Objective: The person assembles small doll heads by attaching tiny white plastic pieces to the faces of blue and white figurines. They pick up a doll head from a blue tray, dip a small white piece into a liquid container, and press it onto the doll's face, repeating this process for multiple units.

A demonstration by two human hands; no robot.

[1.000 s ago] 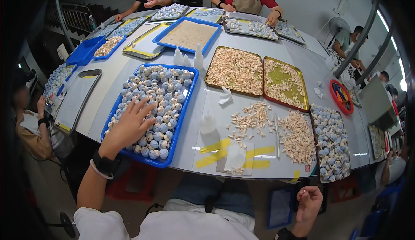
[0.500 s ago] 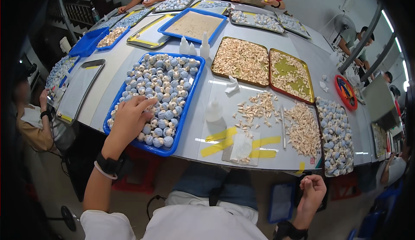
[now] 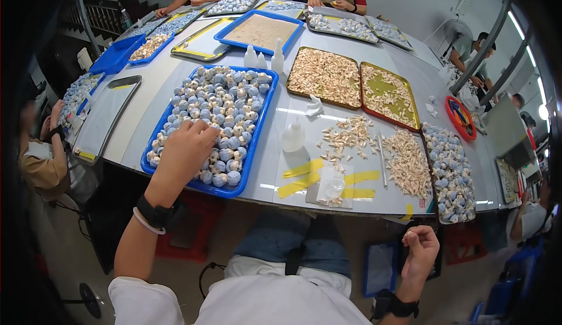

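Note:
My left hand (image 3: 188, 152) reaches over a blue tray (image 3: 241, 189) filled with small blue-and-white balls (image 3: 219, 114). Its fingers are curled down among the balls, and the fingertips are hidden. My right hand (image 3: 420, 249) is raised just in front of the table edge, thumb and fingers pinched on what looks like a small pale piece. Between the hands, a clear round piece (image 3: 332, 187) lies on a small pad held by yellow tape strips (image 3: 360, 193). Loose cream-coloured pointed pieces (image 3: 408, 164) lie in piles to the right, beside a thin stick (image 3: 383, 161).
A white squeeze bottle (image 3: 293, 138) stands right of the blue tray. Two trays of cream pieces (image 3: 325, 76) lie farther back. At the right edge is a tray of blue-and-white balls (image 3: 448, 176), near a red basket (image 3: 461, 118). Other people sit around the table.
My left hand's fingers have gone from spread to curled down among the balls. A clear round piece now shows on the taped pad. My right hand stays pinched; the view has shifted slightly.

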